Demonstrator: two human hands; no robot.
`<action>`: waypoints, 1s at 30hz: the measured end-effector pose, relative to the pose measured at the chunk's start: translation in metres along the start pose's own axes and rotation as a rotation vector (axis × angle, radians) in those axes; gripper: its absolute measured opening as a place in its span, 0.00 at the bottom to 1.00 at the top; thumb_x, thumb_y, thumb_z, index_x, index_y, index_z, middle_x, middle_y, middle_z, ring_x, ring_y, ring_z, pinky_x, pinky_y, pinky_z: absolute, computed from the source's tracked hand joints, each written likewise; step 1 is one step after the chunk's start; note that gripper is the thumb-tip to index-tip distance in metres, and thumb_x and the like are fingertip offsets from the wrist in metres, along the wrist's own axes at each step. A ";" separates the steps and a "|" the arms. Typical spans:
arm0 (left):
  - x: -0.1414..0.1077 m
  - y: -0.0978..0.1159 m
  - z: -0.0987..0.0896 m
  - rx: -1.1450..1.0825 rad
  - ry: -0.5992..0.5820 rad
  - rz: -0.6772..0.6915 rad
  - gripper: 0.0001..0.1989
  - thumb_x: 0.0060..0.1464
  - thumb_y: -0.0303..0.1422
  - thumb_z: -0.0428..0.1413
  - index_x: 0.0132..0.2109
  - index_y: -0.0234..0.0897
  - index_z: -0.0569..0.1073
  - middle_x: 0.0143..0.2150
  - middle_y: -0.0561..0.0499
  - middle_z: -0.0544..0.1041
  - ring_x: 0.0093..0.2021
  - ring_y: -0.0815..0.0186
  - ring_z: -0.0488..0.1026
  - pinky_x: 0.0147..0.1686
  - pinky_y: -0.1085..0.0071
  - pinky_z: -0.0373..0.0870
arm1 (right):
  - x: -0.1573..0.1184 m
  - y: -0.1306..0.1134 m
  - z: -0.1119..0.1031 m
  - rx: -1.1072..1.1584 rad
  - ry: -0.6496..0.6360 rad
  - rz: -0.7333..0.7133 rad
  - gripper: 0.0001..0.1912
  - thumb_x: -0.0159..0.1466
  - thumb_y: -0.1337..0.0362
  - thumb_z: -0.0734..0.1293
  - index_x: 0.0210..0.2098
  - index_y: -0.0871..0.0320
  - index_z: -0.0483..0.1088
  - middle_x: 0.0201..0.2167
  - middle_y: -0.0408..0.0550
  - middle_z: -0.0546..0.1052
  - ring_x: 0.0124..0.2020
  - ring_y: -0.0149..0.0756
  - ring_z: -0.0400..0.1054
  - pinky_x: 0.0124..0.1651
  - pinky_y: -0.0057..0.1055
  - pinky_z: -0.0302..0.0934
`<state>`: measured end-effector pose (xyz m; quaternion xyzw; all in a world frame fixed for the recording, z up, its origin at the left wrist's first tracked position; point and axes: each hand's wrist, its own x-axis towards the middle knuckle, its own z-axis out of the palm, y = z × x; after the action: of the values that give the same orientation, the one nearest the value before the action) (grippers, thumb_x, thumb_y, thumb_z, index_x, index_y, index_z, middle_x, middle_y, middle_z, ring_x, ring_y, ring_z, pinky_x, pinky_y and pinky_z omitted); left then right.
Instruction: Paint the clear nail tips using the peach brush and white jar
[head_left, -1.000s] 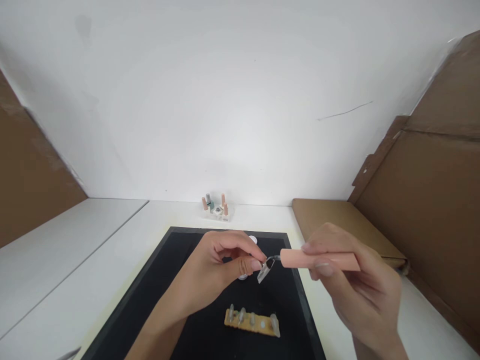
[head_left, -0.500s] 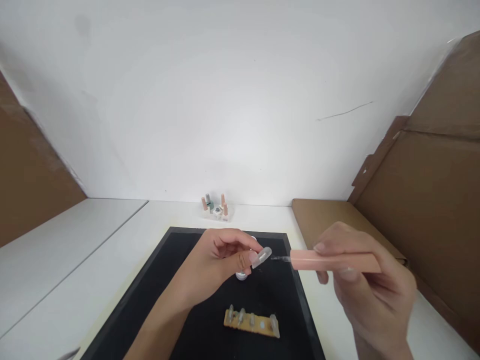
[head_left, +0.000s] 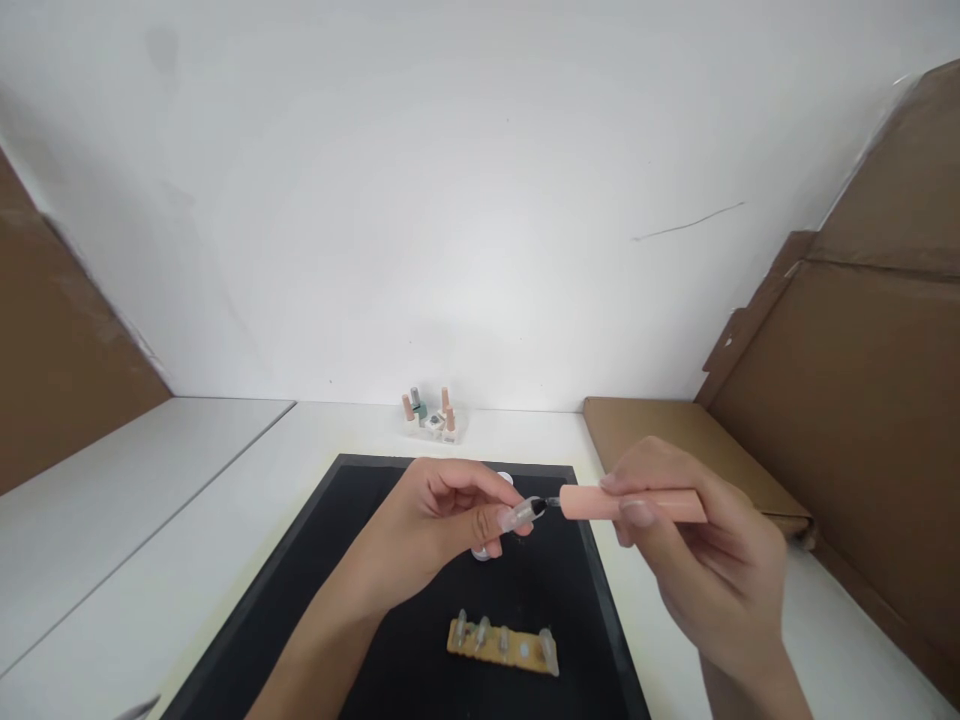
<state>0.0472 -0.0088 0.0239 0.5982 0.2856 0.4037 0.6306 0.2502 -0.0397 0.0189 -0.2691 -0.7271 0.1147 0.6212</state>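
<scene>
Between thumb and fingers, my left hand (head_left: 442, 520) pinches a clear nail tip (head_left: 522, 514) above the black mat (head_left: 405, 630). My right hand (head_left: 697, 550) grips the peach cap (head_left: 630, 503) of a polish brush. The brush end (head_left: 553, 502) points left and meets the far end of the nail tip, where a dark patch shows. Below the hands, a yellow strip (head_left: 502, 648) carries several clear nail tips. A white round item (head_left: 481, 553) is partly hidden behind my left fingers.
A clear holder (head_left: 435, 430) with several small bottles stands at the back of the white table (head_left: 187, 500). At the right lies a flat cardboard box (head_left: 660, 440). Cardboard panels rise at both sides, and a white wall is behind.
My right hand has moved left with the brush, which now reaches the nail tip. A dark patch has appeared at the tip's end. My left hand has turned the nail tip slightly.
</scene>
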 end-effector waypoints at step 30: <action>0.000 0.003 -0.004 -0.093 -0.028 -0.076 0.08 0.49 0.36 0.66 0.29 0.35 0.81 0.26 0.50 0.82 0.20 0.75 0.69 0.23 0.80 0.67 | 0.000 0.000 -0.002 -0.075 0.003 -0.093 0.11 0.62 0.76 0.65 0.39 0.55 0.71 0.26 0.43 0.73 0.25 0.32 0.64 0.25 0.31 0.58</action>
<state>0.0433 -0.0070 0.0259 0.5625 0.2803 0.3840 0.6764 0.2521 -0.0395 0.0194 -0.2584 -0.7417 0.0581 0.6162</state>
